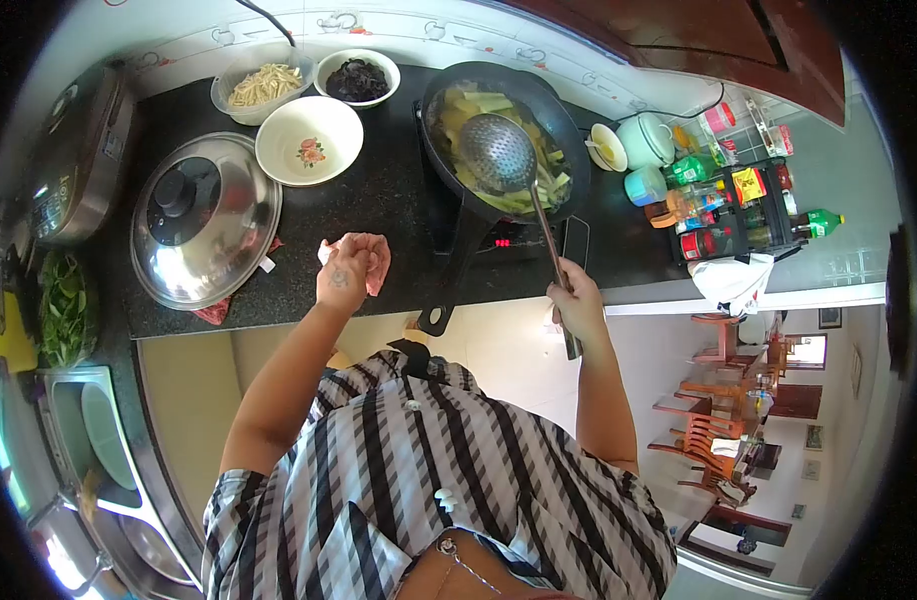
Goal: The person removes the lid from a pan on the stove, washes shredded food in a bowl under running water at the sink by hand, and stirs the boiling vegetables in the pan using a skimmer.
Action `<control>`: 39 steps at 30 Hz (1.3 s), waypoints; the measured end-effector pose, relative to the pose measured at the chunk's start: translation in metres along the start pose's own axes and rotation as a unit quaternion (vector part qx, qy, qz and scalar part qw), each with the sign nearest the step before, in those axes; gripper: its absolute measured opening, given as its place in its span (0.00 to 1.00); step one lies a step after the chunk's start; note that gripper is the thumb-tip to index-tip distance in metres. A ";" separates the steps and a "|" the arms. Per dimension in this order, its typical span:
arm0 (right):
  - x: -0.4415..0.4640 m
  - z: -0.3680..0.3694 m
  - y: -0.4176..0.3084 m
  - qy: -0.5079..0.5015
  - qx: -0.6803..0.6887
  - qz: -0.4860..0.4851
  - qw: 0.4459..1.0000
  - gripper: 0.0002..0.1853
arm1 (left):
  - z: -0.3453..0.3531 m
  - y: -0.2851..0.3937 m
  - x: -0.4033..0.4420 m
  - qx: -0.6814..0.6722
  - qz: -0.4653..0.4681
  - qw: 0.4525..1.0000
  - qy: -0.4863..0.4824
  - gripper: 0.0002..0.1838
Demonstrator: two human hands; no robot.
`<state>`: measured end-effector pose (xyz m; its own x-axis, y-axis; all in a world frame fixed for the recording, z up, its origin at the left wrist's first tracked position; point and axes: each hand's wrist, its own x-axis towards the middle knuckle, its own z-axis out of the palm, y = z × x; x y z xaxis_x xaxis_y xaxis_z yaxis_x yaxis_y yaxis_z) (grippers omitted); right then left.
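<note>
My right hand (pixel 580 302) is wrapped round the handle of a metal skimmer (pixel 498 152). Its perforated bowl is over the black wok (pixel 564 120), partly hiding the pale green and yellowish vegetable pieces (pixel 551 187) inside. To the left of the wok handle (pixel 466 240), my left hand (pixel 351 268) is closed above the counter edge. A pale pink, cloth-like thing (pixel 377 278) shows at its fingers, though its kind is unclear. Closest to that hand are a white bowl with a flower print (pixel 324 125) and a steel lid with a black knob (pixel 194 265).
Behind the flower bowl stand a bowl of pale strips (pixel 266 85) and a bowl of dark pieces (pixel 358 80). Bottles and jars fill a rack (pixel 749 215) at right. A basket of green leaves (pixel 67 308) and a sink (pixel 129 440) are at left. The wok sits on a lit cooktop (pixel 524 242).
</note>
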<state>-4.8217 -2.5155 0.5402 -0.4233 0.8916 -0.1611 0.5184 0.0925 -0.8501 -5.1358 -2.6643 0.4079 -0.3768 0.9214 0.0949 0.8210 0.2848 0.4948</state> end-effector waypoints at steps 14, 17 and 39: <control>0.057 0.033 -0.001 0.237 -0.365 -0.157 0.887 0.28 | -0.029 -0.021 -0.055 -0.052 0.112 0.987 0.104 0.09; 0.074 0.034 -0.013 0.251 -0.383 -0.104 0.883 0.27 | -0.040 -0.035 -0.071 -0.063 0.093 0.986 0.125 0.01; 0.113 0.079 -0.125 0.150 -0.460 -0.253 0.838 0.17 | -0.082 -0.087 -0.127 -0.188 -0.138 0.963 0.136 0.05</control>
<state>-4.9929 -2.4611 0.5885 -0.6277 0.6938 0.3530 0.7407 0.6718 -0.0032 -5.1949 -2.8279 0.4233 -0.6989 0.7064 0.1119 0.4794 0.3466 0.8062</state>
